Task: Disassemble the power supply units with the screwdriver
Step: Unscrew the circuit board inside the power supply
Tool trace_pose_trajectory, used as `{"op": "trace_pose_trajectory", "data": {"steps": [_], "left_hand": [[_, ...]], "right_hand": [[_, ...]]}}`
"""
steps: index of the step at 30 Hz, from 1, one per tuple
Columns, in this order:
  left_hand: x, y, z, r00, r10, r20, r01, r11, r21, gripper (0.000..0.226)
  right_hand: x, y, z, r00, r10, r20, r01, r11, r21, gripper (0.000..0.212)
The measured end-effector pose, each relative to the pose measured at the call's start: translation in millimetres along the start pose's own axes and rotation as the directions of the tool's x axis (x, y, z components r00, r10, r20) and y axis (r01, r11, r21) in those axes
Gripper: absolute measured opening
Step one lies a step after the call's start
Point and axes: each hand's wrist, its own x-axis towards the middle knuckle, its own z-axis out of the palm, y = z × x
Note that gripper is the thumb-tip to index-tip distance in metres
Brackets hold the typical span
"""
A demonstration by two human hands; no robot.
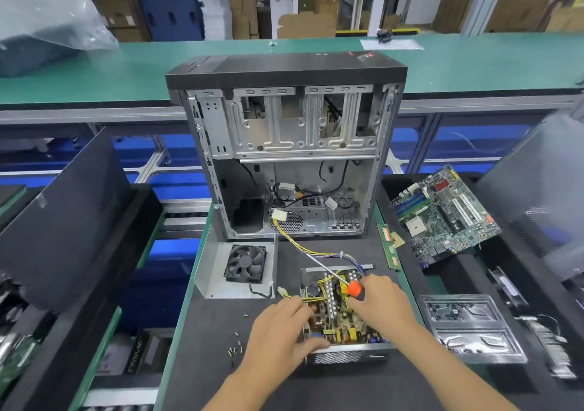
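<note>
Metal power supply shell [347, 355] holds circuit board [343, 322]; left hand [278, 328] spread on it, right hand [384, 305] gripping screwdriver [354, 290].

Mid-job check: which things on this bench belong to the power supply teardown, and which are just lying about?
In the job:
- opened power supply unit, left hand on it
- screwdriver, held in right hand
- removed cover with fan
- loose screws

Lying about:
- computer case
- motherboard
- memory stick
- clear plastic tray
</note>
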Motion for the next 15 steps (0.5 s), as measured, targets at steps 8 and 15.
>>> {"op": "trace_pose_trajectory", "data": {"steps": [8,15], "left_hand": [[-2,-10,-1,0.967,-0.206,0.150,0.208,0.978,0.000,0.075],[3,-12,-4,0.946,-0.264,0.191,0.275,0.961,-0.032,0.081]], "right_hand": [[-9,-1,-3,0.991,-0.041,-0.131,0.048,0.998,0.048,0.024],[-7,0,-7,0.990,-0.044,-0.130,0.064,0.987,0.147,0.027]]}}
